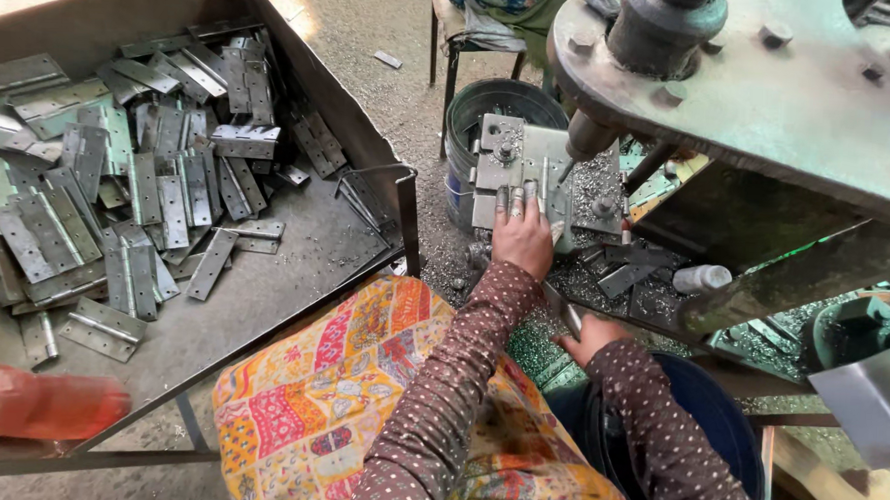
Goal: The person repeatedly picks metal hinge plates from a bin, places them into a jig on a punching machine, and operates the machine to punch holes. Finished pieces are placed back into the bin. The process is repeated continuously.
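- left hand (521, 235) flat on a hinge plate (537, 169), fingers spread and pressing, not clenched; plate sits on the press bed under the drill bit (566, 171)
- right hand (590, 336) lower down at the press's near edge, closed round a metal lever handle (559, 308)
- metal shavings (605, 182) litter the bed around the plate
- tray (266, 303) on the left holds a heap of grey hinges (121, 199), piled toward its far-left corner
- bucket (470, 108) behind the press bed

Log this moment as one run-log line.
left hand: pressing hinge flat under drill bit | right hand: gripping metal handle | tray: loose hinges piled
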